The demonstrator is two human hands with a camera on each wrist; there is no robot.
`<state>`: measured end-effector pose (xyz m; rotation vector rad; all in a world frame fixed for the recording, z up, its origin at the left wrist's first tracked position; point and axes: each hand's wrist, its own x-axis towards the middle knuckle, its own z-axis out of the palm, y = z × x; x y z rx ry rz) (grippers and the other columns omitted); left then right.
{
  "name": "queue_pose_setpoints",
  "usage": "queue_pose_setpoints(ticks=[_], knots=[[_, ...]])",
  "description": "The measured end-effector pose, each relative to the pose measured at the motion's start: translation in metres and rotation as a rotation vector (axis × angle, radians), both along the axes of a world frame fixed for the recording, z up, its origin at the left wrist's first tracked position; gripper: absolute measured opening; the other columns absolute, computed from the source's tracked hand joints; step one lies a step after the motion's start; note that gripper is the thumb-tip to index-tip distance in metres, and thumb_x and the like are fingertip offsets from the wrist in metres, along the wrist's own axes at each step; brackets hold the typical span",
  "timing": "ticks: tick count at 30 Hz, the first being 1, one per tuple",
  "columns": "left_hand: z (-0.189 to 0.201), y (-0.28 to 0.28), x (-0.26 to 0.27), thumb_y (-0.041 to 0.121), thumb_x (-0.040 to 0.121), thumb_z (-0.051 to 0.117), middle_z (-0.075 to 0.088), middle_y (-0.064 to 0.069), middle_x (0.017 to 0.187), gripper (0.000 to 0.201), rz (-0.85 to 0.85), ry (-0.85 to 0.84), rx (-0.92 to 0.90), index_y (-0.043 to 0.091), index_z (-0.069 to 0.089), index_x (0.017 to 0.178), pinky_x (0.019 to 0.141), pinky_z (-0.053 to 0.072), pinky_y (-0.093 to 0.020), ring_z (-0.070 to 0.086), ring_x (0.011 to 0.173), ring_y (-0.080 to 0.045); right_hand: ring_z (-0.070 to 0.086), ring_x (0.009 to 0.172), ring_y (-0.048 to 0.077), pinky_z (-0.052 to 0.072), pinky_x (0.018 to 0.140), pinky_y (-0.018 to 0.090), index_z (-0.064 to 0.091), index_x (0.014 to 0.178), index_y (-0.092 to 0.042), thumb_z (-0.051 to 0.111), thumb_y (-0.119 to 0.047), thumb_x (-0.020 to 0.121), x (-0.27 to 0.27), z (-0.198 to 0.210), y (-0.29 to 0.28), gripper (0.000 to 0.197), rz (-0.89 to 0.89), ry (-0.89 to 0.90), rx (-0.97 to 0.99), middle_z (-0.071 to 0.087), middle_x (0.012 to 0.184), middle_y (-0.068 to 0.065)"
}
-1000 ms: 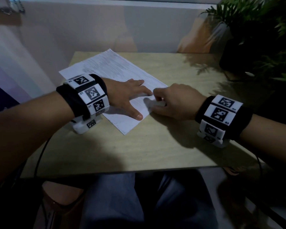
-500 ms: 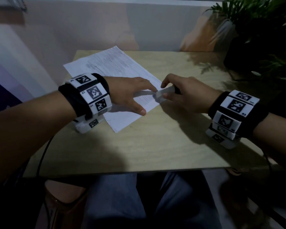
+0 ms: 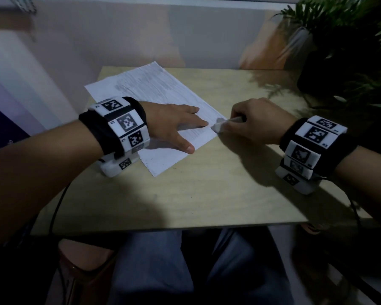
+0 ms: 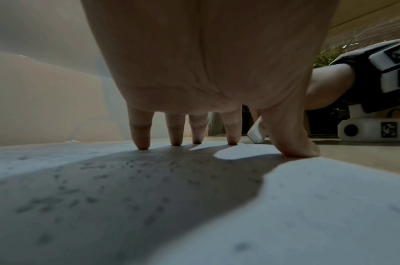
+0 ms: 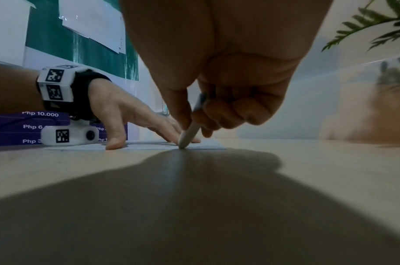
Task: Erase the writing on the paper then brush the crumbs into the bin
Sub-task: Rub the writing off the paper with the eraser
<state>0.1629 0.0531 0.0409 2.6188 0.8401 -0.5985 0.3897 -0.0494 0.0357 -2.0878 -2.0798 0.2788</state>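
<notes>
I see my right hand [image 3: 254, 121] at centre-right of the head frame, fingers curled round a slim white eraser [image 3: 221, 126] whose rounded tip presses on the right edge of the paper [image 3: 163, 93], just beside my left hand [image 3: 174, 124], which lies flat with fingers straight and spread, pinning the thin white sheet to the smooth pale wooden table [image 3: 207, 194]. Only my left wrist view shows the dark crumbs [image 4: 131, 168] speckled across the sheet under the palm, while my right wrist view alone shows the eraser tilted, its tip on the paper's edge.
</notes>
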Motion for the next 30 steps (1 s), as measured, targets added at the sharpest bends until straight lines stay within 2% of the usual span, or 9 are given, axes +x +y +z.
queue_pose_setpoints(ticks=[3, 5, 8, 11, 14, 18, 22, 27, 30], knots=[[0.000, 0.001, 0.000, 0.070, 0.086, 0.061, -0.009, 0.016, 0.169, 0.088, -0.002, 0.009, 0.007, 0.054, 0.014, 0.157, 0.127, 0.010, -0.049, 0.001, 0.157, -0.015, 0.054, 0.073, 0.014, 0.039, 0.063, 0.035, 0.053, 0.099, -0.029, 0.066, -0.064, 0.085, 0.001, -0.003, 0.000, 0.040, -0.017, 0.083, -0.025, 0.057, 0.072, -0.013], [0.001, 0.001, 0.000, 0.070, 0.086, 0.061, -0.009, 0.016, 0.169, 0.088, 0.002, 0.012, 0.005, 0.053, 0.013, 0.158, 0.127, 0.009, -0.049, 0.000, 0.157, -0.014, 0.053, 0.072, 0.008, 0.035, 0.061, 0.034, 0.053, 0.101, -0.031, 0.066, -0.056, 0.088, 0.002, -0.005, 0.001, 0.031, -0.011, 0.109, -0.021, 0.056, 0.070, -0.013], [0.001, 0.001, 0.000, 0.070, 0.086, 0.061, -0.009, 0.016, 0.170, 0.088, -0.003, 0.017, 0.006, 0.053, 0.012, 0.158, 0.127, 0.009, -0.049, 0.000, 0.157, -0.015, 0.057, 0.077, 0.018, 0.037, 0.062, 0.034, 0.054, 0.099, -0.031, 0.064, -0.044, 0.093, 0.004, -0.006, 0.001, 0.017, 0.014, 0.065, -0.051, 0.057, 0.074, -0.012], [0.000, 0.000, -0.001, 0.069, 0.086, 0.061, -0.009, 0.015, 0.170, 0.088, -0.005, 0.006, 0.007, 0.053, 0.013, 0.158, 0.127, 0.008, -0.047, 0.000, 0.157, -0.015, 0.056, 0.080, 0.026, 0.045, 0.069, 0.038, 0.055, 0.094, -0.030, 0.064, -0.054, 0.090, 0.004, -0.006, 0.003, 0.026, -0.007, -0.023, -0.060, 0.060, 0.084, -0.003], [-0.001, 0.001, -0.001, 0.069, 0.087, 0.061, -0.009, 0.014, 0.170, 0.088, -0.013, 0.006, 0.008, 0.051, 0.013, 0.158, 0.127, 0.008, -0.046, 0.000, 0.157, -0.014, 0.055, 0.077, 0.024, 0.046, 0.068, 0.037, 0.060, 0.089, -0.025, 0.055, -0.070, 0.086, -0.003, -0.005, -0.002, 0.046, 0.022, -0.052, -0.035, 0.061, 0.081, -0.003], [-0.001, 0.001, 0.000, 0.069, 0.086, 0.061, -0.009, 0.013, 0.170, 0.089, -0.018, 0.006, 0.016, 0.050, 0.013, 0.159, 0.127, 0.009, -0.046, 0.000, 0.157, -0.015, 0.057, 0.075, 0.023, 0.042, 0.067, 0.033, 0.064, 0.092, -0.022, 0.057, -0.066, 0.087, -0.019, -0.005, -0.011, 0.044, 0.196, -0.043, -0.033, 0.064, 0.080, -0.002], [0.001, -0.001, -0.001, 0.066, 0.088, 0.062, -0.009, 0.014, 0.170, 0.088, -0.006, 0.004, 0.005, 0.049, 0.013, 0.159, 0.127, 0.008, -0.044, 0.000, 0.157, -0.014, 0.057, 0.074, 0.027, 0.048, 0.066, 0.037, 0.061, 0.082, -0.021, 0.055, -0.070, 0.087, -0.005, -0.005, 0.001, 0.049, 0.006, -0.116, 0.046, 0.061, 0.076, -0.001], [0.002, -0.002, 0.000, 0.065, 0.089, 0.061, -0.008, 0.011, 0.171, 0.087, -0.015, 0.005, 0.008, 0.048, 0.013, 0.159, 0.127, 0.007, -0.043, 0.000, 0.157, -0.014, 0.053, 0.070, 0.021, 0.039, 0.065, 0.032, 0.062, 0.090, -0.023, 0.047, -0.069, 0.082, -0.025, -0.003, -0.012, 0.050, 0.209, -0.025, -0.037, 0.058, 0.073, -0.007], [0.002, -0.003, 0.000, 0.066, 0.088, 0.062, -0.008, 0.013, 0.170, 0.087, -0.009, 0.006, 0.009, 0.049, 0.014, 0.159, 0.127, 0.008, -0.044, 0.000, 0.157, -0.014, 0.056, 0.079, 0.023, 0.042, 0.069, 0.033, 0.065, 0.091, -0.022, 0.050, -0.073, 0.083, -0.014, -0.002, -0.004, 0.054, 0.113, -0.038, -0.040, 0.062, 0.083, -0.002]])
